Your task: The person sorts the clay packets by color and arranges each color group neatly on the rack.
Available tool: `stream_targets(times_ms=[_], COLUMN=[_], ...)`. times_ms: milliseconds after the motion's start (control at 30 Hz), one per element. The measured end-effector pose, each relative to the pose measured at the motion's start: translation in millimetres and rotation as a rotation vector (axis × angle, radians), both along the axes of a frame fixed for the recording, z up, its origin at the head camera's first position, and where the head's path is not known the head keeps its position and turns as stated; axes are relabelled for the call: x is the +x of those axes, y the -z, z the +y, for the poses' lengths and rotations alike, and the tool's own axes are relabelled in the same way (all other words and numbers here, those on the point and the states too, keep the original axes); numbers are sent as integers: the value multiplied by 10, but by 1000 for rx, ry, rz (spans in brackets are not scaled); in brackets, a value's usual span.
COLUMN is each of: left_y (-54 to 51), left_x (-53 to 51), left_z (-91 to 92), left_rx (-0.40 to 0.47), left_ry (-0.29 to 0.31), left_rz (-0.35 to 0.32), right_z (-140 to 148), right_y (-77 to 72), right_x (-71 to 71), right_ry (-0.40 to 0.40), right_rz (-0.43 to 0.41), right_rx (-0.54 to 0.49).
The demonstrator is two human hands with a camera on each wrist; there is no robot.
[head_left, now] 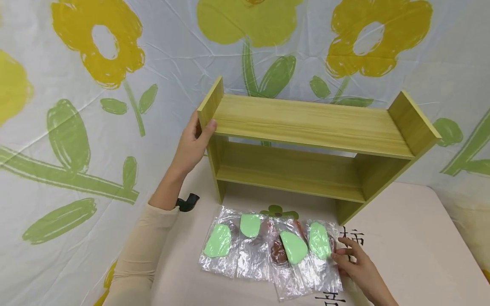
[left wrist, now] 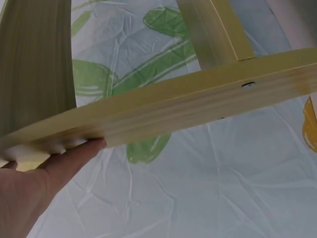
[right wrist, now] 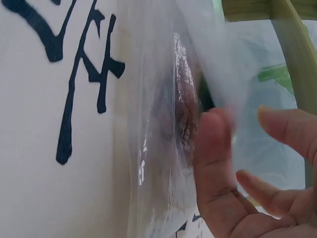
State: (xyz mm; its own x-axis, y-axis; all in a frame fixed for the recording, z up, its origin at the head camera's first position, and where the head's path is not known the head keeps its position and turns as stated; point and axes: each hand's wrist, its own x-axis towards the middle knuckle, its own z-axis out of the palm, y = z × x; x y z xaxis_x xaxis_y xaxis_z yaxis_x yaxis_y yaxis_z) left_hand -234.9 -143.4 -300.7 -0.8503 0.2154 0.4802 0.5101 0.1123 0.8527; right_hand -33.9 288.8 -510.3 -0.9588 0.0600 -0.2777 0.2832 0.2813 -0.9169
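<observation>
My left hand (head_left: pixel 191 146) grips the upper left side panel of a two-tier wooden shelf (head_left: pixel 310 123), thumb in front and fingers behind. In the left wrist view, fingers of this hand (left wrist: pixel 64 171) lie against the panel (left wrist: pixel 198 101), which has a screw in its outer face. Flat clear plastic bags (head_left: pixel 252 265) lie in a row in front of the shelf, with light green pieces (head_left: pixel 217 241) and some brown contents. My right hand (head_left: pixel 360 267) touches the edge of the rightmost bag (right wrist: pixel 158 148); its thumb and fingers are apart.
The shelf stands tilted in view on a pale cloth (head_left: pixel 413 238) with black printed characters (head_left: pixel 354 235). Behind hangs a white sheet (head_left: pixel 168 25) with yellow flowers. A dark curved piece (head_left: pixel 187 203) is beside the left wrist.
</observation>
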Motion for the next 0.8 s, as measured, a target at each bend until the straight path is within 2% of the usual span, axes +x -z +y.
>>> stream_targets(times_ms=[133, 233, 467, 667, 800], left_y=[-108, -141, -132, -142, -147], left_x=[99, 135, 144, 160, 174], left_z=[3, 4, 6, 15, 18], left_rx=[-1, 0, 28, 37, 41], left_ry=[24, 25, 42, 39, 27], left_rz=[-33, -47, -30, -37, -45], right_z=[7, 32, 101, 90, 89], right_y=[10, 21, 35, 37, 27], right_x=[-7, -20, -11, 7, 16], right_ry=[23, -13, -174, -204, -212], right_rz=[-16, -59, -132, -192, -196], right_rx=[-59, -130, -264, -292, -359])
